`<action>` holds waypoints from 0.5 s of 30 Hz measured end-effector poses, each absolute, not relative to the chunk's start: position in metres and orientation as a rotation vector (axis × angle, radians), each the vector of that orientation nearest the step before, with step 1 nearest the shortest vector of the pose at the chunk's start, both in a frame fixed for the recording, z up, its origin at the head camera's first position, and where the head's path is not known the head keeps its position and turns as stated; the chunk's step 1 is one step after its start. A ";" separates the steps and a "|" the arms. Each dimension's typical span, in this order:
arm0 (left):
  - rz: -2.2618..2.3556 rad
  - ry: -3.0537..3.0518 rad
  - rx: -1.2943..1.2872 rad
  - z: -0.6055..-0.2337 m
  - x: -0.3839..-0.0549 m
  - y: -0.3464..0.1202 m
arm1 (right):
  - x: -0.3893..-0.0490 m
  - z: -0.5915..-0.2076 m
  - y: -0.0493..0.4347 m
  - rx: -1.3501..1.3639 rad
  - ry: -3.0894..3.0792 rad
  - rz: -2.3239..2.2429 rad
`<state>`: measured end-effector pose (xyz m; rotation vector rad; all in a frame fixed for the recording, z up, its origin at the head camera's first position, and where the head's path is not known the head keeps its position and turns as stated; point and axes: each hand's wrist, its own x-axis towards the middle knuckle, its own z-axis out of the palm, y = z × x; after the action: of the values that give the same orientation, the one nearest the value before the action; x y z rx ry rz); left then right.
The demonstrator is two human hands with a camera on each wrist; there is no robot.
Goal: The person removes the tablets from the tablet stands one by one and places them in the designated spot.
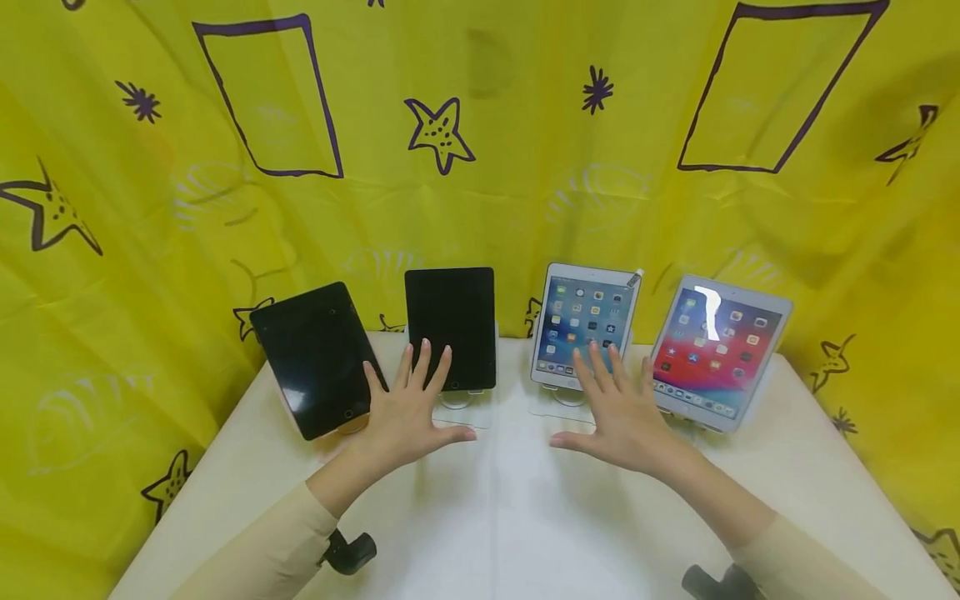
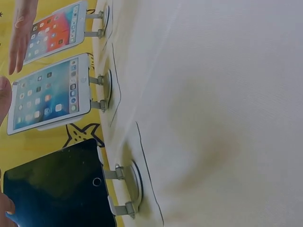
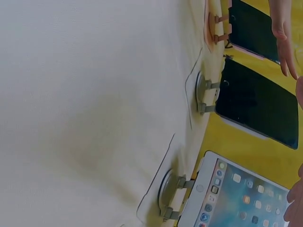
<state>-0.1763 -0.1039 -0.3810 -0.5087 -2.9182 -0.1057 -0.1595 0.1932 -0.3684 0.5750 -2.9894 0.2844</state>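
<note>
My left hand (image 1: pixel 401 417) hovers with fingers spread, overlapping the lower edges of two black-fronted tablets with dark screens, the outer left tablet (image 1: pixel 311 358) and the inner left tablet (image 1: pixel 450 312). Fingers spread as well, my right hand (image 1: pixel 626 417) is held before two white-fronted tablets with lit icon screens. Of these, the inner right tablet (image 1: pixel 577 308) has a blue screen, the outer right tablet (image 1: pixel 716 342) a red and blue one. Neither hand grips anything. Both wrist views catch only parts of the hands at their edges.
Each tablet leans back on a small stand, such as the round-based stand (image 2: pixel 135 184). Drawn lines mark the white table (image 1: pixel 495 525) around some bases. Behind hangs a yellow curtain (image 1: pixel 510 192) with stars and shapes. Dark wrist cameras (image 1: pixel 352 552) sit under the sleeves.
</note>
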 end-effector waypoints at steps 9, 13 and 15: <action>-0.093 -2.905 -0.490 -0.383 -0.173 -0.118 | -0.165 -0.367 0.178 0.608 -2.990 0.266; -0.046 -2.874 -0.482 -0.386 -0.172 -0.123 | -0.166 -0.366 0.171 0.622 -2.993 0.237; -0.042 -2.862 -0.477 -0.388 -0.172 -0.126 | -0.167 -0.366 0.167 0.627 -2.984 0.228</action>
<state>-0.1716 -0.1263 -0.3876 -0.4769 -2.8618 -0.0416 -0.1670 0.1673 -0.3661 0.6270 -2.9836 0.2281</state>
